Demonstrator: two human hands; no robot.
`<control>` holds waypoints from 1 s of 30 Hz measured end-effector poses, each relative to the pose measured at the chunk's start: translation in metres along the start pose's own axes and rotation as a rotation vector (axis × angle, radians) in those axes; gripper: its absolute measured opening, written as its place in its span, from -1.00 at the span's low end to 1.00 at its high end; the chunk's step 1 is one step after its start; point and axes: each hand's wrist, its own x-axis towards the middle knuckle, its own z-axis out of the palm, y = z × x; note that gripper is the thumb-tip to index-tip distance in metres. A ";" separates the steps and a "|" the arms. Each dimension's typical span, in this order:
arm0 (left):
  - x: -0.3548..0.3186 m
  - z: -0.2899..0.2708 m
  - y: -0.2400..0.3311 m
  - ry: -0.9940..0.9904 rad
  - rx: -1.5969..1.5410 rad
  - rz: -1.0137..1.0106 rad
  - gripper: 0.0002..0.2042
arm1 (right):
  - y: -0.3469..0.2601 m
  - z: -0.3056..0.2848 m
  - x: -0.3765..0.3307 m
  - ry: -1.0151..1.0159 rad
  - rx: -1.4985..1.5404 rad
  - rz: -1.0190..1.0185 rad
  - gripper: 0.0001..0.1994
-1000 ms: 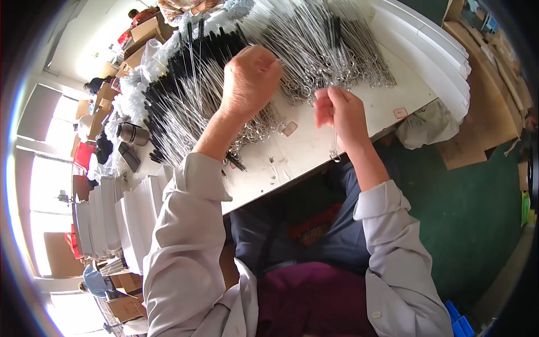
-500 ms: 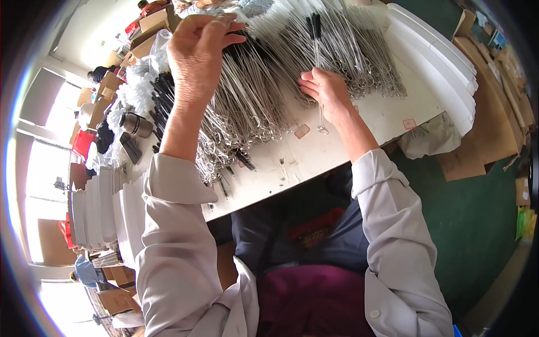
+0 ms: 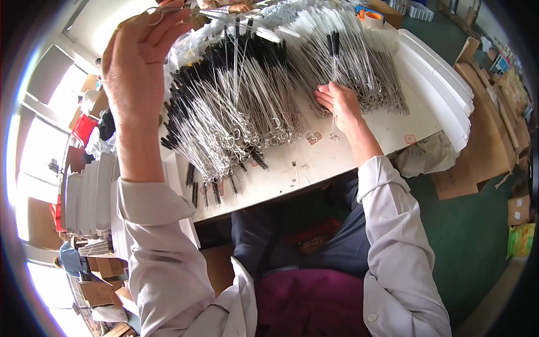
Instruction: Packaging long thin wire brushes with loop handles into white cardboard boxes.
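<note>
My left hand is raised high above the far left of the table, fingers closed on the ring ends of wire-handled brushes. Their wires stretch off to the right; I cannot tell how many there are. At the right, my right hand grips thin wire-handled brushes with black bristle tips pointing away and ring ends below the fingers. Between the hands spreads a large pile of black-bristled wire brushes, rings toward me. Beyond my right hand lies a pile of white-bristled brushes.
Long white trays line the table's right side, near a pale bag and flattened cardboard. An orange tape roll sits at the back. Another person's hand shows at the far edge. Loose black brushes lie near the front edge.
My left hand has moved left and up from the black brush pile, now with wire brushes stretched out from it. My right hand still holds its brushes; the view has shifted slightly.
</note>
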 end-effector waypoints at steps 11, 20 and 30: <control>-0.043 -0.059 0.041 -0.378 -0.471 -0.472 -0.62 | -0.069 0.007 -0.078 -0.387 -0.286 -0.230 -0.63; -0.107 -0.040 0.004 -0.263 -0.255 -0.665 -0.76 | -0.039 0.046 -0.173 -0.864 -0.069 0.373 -0.55; -0.157 -0.077 -0.022 -0.359 0.500 -0.612 -0.92 | 0.000 0.024 -0.213 -0.793 -0.256 0.469 -0.61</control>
